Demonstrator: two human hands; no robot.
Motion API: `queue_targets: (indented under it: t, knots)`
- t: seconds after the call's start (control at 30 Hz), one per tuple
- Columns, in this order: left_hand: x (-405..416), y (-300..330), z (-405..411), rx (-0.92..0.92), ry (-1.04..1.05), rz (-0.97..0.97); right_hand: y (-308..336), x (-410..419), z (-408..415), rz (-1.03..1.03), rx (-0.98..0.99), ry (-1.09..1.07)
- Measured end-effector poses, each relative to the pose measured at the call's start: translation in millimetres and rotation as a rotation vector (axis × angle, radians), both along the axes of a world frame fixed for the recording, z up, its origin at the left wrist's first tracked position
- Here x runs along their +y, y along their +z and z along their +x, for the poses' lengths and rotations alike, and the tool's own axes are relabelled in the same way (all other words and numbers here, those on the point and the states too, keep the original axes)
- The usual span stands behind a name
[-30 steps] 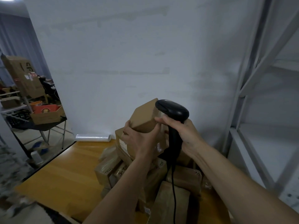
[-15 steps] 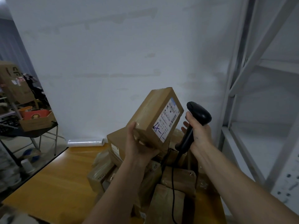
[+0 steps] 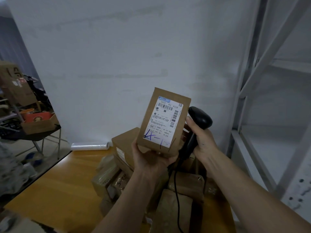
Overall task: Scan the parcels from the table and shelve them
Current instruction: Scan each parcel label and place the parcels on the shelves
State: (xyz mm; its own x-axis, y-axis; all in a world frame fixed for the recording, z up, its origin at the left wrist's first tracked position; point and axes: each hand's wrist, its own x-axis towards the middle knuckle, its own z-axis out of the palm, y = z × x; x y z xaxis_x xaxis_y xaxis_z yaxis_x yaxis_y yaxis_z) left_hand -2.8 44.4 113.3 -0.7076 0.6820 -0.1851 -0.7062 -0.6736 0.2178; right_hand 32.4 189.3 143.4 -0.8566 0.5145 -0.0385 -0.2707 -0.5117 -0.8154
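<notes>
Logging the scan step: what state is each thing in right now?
Held parcel: lifted off the pile, upright, label facing the camera.
Scanner: in hand beside the parcel.
Left hand: holds the parcel from below.
Right hand: grips the scanner.
Parcel pile: on the table.

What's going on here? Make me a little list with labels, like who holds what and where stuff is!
left hand: holds a small brown parcel from below, lifted, upright, slightly tilted
label: white, with barcodes and blue pen marks, facing the camera
right hand: grips a black scanner just right of the parcel
scanner cable: hangs down over the pile
other parcels: piled on the wooden table
shelf: grey metal rack at right; the boards in view look bare
plastic wrap roll: at the table's far edge, by the wall
</notes>
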Motion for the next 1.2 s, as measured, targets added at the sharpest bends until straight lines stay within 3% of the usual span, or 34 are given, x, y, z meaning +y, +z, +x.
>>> queue_targets:
  t: [0.27, 0.37, 0.57, 0.8, 0.87, 1.07, 1.2]
  knots:
    - [-6, -17, 0, 0.012, -0.056, 0.021, 4, 3, 6, 0.171, -0.033, 0.118]
    - [-9, -19, 1, 0.085, -0.12, -0.12, 7, 8, 9, 0.185, -0.022, 0.099]
    - [-30, -25, -30, 0.509, -0.069, -0.61, 9, 31, 16, 0.328, -0.07, 0.082]
    - [-38, -9, -31, 0.788, -0.273, -0.698, 4, 20, 24, 0.495, -0.118, 0.216]
    - [-36, -8, -36, 0.789, -0.265, -0.711, 5, 17, 25, 0.556, -0.141, 0.22]
    - [-22, 1, -60, 0.665, 0.071, -0.735, 17, -4, 31, 0.758, -0.139, 0.165]
    - [-17, 15, -68, 0.687, 0.081, -0.756, 21, -20, 38, 0.83, -0.103, 0.082]
